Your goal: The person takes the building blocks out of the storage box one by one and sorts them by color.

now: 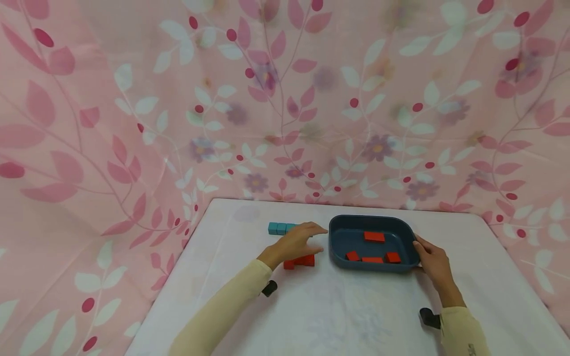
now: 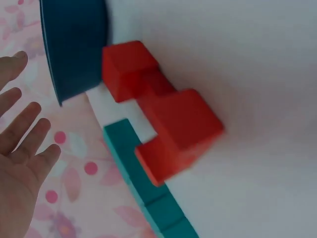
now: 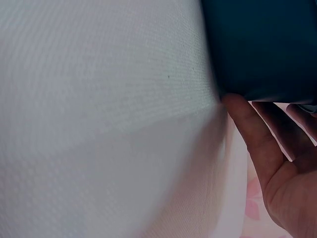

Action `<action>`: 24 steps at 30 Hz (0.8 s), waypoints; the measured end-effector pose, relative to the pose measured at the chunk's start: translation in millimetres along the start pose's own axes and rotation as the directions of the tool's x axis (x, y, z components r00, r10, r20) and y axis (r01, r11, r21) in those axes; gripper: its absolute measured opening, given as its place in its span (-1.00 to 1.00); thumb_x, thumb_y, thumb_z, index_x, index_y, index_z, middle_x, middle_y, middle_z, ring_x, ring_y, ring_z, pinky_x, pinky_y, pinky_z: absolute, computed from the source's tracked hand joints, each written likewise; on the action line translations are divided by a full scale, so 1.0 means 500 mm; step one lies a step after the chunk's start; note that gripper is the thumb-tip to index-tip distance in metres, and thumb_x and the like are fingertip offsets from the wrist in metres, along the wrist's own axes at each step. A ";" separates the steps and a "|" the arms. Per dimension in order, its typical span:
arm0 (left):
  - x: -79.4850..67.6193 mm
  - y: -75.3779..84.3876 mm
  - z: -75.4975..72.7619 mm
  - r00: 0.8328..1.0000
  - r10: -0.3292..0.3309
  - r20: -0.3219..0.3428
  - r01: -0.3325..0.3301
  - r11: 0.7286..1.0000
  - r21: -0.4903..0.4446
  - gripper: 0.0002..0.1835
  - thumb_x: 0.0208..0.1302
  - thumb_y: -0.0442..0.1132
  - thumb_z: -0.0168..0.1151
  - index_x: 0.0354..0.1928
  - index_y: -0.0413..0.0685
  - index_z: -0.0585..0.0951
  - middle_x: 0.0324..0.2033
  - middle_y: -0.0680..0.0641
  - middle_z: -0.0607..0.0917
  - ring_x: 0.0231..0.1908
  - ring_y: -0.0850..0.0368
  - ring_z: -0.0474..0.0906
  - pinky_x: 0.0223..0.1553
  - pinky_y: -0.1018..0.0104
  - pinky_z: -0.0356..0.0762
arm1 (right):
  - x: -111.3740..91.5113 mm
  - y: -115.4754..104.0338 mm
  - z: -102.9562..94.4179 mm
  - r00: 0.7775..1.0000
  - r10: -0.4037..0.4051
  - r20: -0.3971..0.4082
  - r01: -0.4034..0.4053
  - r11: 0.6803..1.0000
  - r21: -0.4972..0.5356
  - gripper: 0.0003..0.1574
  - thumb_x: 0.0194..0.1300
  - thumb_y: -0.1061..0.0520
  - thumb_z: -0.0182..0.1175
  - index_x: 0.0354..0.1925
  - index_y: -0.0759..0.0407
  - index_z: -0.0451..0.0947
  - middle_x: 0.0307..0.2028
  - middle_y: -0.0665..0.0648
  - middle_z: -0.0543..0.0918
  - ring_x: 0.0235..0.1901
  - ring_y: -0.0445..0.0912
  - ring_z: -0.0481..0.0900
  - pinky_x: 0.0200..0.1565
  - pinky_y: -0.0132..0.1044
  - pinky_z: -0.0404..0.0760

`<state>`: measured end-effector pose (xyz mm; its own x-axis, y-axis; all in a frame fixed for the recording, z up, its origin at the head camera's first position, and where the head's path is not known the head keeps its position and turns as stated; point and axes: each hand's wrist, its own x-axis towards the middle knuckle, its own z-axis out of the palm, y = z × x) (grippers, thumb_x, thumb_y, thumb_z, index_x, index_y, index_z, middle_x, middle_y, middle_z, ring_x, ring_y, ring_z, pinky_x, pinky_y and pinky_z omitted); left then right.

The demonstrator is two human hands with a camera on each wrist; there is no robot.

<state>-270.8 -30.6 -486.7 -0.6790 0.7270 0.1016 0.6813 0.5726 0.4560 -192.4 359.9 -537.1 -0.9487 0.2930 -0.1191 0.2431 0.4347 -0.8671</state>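
Note:
A dark blue rectangular tub point(image 1: 374, 267) with rounded corners sits on the white table, several red blocks point(image 1: 374, 237) inside it. My right hand point(image 1: 434, 262) grips its right end, thumb over the rim and fingers point(image 3: 255, 134) against the outer wall. Just off the tub's left side, my left hand point(image 1: 294, 242) hovers with fingers spread and holds nothing. Below that hand lies a group of red blocks point(image 2: 188, 119), partly hidden by it in the head view. Behind them runs a row of teal blocks point(image 1: 280, 228), its right part covered by the left hand.
A white cloth covers the table point(image 1: 356, 316). Pink floral fabric point(image 1: 285, 99) hangs along the table's back edge and sides. A black wrist device point(image 1: 269, 288) shows below the left sleeve and another point(image 1: 429, 318) beside the right one.

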 end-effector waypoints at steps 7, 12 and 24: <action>0.071 0.053 0.014 0.999 0.035 0.026 -0.037 0.998 0.046 -0.41 0.24 0.01 0.36 0.30 0.11 0.51 0.16 0.06 0.54 0.18 0.18 0.39 0.21 0.28 0.41 | -0.001 0.004 0.001 1.000 -0.016 -0.003 0.016 0.999 0.029 -0.29 0.50 -0.22 -0.11 0.45 0.05 0.16 0.39 0.42 0.16 0.24 0.24 0.30 -0.28 -0.18 0.70; 0.110 0.072 0.034 0.995 0.078 0.068 -0.084 0.992 0.092 -0.41 0.21 0.01 0.38 0.28 0.09 0.53 0.13 0.07 0.57 0.13 0.22 0.43 0.16 0.39 0.41 | 0.000 0.005 0.002 1.000 -0.013 0.012 0.012 0.999 0.053 -0.29 0.50 -0.21 -0.11 0.46 0.05 0.14 0.40 0.42 0.14 0.26 0.25 0.28 -0.28 -0.16 0.70; 0.151 0.091 0.081 0.974 0.104 0.201 -0.136 0.979 0.154 -0.48 0.16 -0.13 0.44 0.20 0.06 0.61 0.08 0.11 0.61 0.12 0.28 0.44 0.17 0.48 0.36 | 0.004 0.001 -0.001 1.000 -0.024 -0.003 0.024 0.999 0.039 -0.31 0.51 -0.19 -0.11 0.45 0.06 0.16 0.39 0.41 0.16 0.26 0.26 0.29 -0.27 -0.14 0.70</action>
<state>-280.1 65.8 -493.9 -0.5357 0.8438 -0.0318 0.8012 0.5197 0.2966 -194.0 361.1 -537.7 -0.9537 0.2849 -0.0965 0.2118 0.4081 -0.8880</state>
